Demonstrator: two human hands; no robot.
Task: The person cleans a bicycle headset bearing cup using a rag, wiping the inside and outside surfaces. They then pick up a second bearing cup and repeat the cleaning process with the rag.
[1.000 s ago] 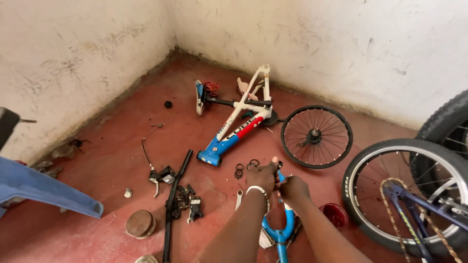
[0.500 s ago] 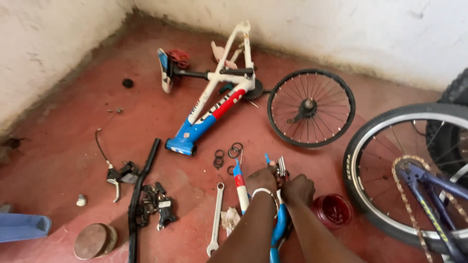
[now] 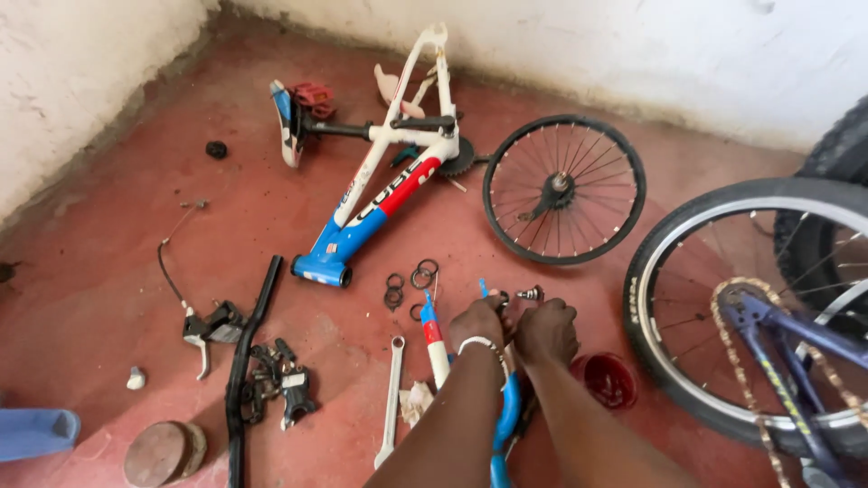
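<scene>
- At six o'clock, nearest the camera, both forearms reach in over a blue fork point(image 3: 506, 420) that lies on the red floor point(image 3: 108, 235), its blue, red and white leg pointing toward twelve.
- The left hand point(image 3: 477, 323), with a white band at the wrist, is curled shut around the top of the fork, seemingly to steady it.
- The right hand point(image 3: 545, 330) is closed just beside it, fingertips pinching a small metal bolt point(image 3: 530, 294) at the fork end; how firm the pinch is I cannot tell.
- At seven o'clock a spanner point(image 3: 391, 399) lies flat, close enough to grab, with a crumpled rag point(image 3: 416, 402) touching it.
- At four o'clock a small red tub point(image 3: 608, 380) sits near the right wrist.
- Just past the hands, toward eleven, loose rings point(image 3: 409, 280) lie spread out singly, likely so none gets lost.
- At nine o'clock lie a black handlebar point(image 3: 249, 361), clamps and a brake lever point(image 3: 206, 330) with its cable.
- At three o'clock a standing wheel point(image 3: 669, 271) with a rusty chain point(image 3: 732, 312) leans in.
- Farther off, at twelve, a stripped white, red and blue frame point(image 3: 380, 181) lies on its side, a bare wheel point(image 3: 564, 189) flat beside it at one o'clock.
</scene>
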